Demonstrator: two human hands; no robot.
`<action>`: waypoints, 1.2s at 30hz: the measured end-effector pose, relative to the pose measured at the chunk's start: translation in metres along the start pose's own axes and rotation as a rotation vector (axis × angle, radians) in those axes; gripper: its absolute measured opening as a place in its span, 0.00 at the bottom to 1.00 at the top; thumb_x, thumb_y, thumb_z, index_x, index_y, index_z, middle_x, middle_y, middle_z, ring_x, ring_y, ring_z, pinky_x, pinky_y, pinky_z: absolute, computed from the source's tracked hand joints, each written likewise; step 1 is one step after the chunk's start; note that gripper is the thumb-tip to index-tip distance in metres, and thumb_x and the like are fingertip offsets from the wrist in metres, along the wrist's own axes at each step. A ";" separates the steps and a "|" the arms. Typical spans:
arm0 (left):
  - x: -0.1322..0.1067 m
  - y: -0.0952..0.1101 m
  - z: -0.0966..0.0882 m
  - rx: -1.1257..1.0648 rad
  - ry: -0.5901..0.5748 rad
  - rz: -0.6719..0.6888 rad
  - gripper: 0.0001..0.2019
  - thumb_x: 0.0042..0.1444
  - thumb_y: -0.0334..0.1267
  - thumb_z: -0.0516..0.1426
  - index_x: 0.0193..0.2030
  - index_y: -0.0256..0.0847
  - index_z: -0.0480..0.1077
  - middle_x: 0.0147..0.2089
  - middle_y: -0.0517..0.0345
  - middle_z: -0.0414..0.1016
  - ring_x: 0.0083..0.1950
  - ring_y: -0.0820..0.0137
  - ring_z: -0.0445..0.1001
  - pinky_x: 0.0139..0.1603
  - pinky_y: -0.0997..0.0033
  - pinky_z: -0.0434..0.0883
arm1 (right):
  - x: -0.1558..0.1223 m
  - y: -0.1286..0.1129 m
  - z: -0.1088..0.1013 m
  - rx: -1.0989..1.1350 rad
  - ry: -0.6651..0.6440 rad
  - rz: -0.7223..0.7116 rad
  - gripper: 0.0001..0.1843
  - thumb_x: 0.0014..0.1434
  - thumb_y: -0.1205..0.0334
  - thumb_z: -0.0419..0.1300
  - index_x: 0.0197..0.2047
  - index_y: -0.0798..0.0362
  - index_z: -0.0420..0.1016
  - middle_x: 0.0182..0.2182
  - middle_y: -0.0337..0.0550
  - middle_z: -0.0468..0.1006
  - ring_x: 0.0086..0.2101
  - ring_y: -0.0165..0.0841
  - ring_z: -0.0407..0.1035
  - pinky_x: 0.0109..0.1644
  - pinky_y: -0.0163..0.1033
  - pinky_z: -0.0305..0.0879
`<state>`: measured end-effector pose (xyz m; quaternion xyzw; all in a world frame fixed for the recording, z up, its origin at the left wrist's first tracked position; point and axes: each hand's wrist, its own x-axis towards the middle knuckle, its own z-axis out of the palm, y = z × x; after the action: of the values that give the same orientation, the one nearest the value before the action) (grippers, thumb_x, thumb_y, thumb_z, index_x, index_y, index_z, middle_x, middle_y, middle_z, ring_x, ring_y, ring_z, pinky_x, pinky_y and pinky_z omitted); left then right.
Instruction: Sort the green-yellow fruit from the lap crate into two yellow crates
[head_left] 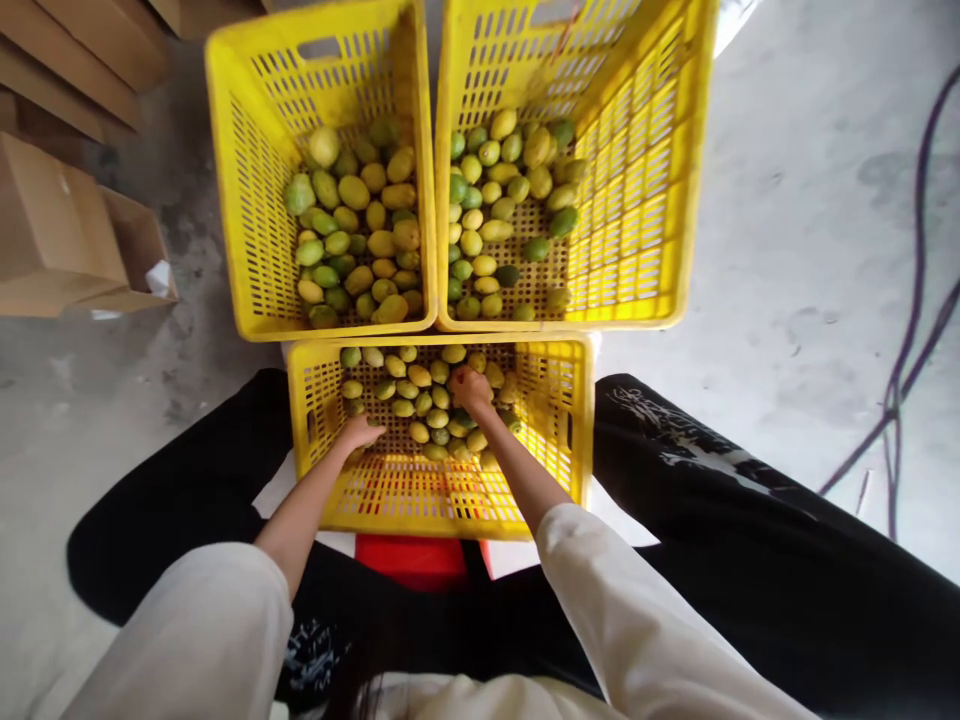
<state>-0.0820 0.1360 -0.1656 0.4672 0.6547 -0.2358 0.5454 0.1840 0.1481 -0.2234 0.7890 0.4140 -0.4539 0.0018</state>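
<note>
A small yellow crate (577, 430) sits between my knees, its far half holding several green-yellow fruits (420, 400). My right hand (471, 388) reaches down into that pile with its fingers curled over a fruit. My left hand (360, 433) rests at the left edge of the pile, fingers bent round something I cannot make out. Two bigger yellow crates stand just beyond: the left crate (240, 200) and the right crate (660, 200), each holding several of the same fruits.
Brown cardboard boxes (60, 230) lie at the left on the concrete floor (787, 250). A purple cable (911, 330) runs down the right side. My black trouser legs flank the small crate, and something red (412, 558) shows under its near edge.
</note>
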 end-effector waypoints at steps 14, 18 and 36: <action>-0.155 0.025 -0.155 0.407 0.267 0.387 0.15 0.62 0.51 0.58 0.50 0.47 0.71 0.50 0.53 0.80 0.49 0.57 0.79 0.50 0.61 0.72 | 0.031 -0.076 0.066 0.143 -0.011 -0.160 0.21 0.65 0.63 0.61 0.59 0.59 0.68 0.56 0.62 0.73 0.56 0.47 0.65 0.67 0.49 0.59; -0.175 0.007 -0.164 0.195 0.382 0.321 0.16 0.62 0.55 0.56 0.46 0.46 0.70 0.42 0.56 0.79 0.42 0.61 0.77 0.44 0.64 0.71 | 0.029 -0.081 0.079 0.104 0.125 -0.048 0.24 0.62 0.61 0.64 0.59 0.58 0.66 0.58 0.62 0.69 0.59 0.50 0.62 0.68 0.51 0.58; -0.155 0.023 -0.143 0.384 0.263 0.379 0.17 0.61 0.54 0.55 0.48 0.45 0.72 0.47 0.51 0.81 0.46 0.56 0.79 0.48 0.61 0.72 | -0.021 0.055 0.032 -0.248 0.096 -0.236 0.21 0.61 0.60 0.62 0.55 0.61 0.74 0.57 0.68 0.72 0.60 0.55 0.62 0.62 0.57 0.65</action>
<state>-0.1371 0.2086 0.0257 0.7021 0.5644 -0.1867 0.3919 0.1919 0.0865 -0.2472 0.7494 0.5562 -0.3583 0.0261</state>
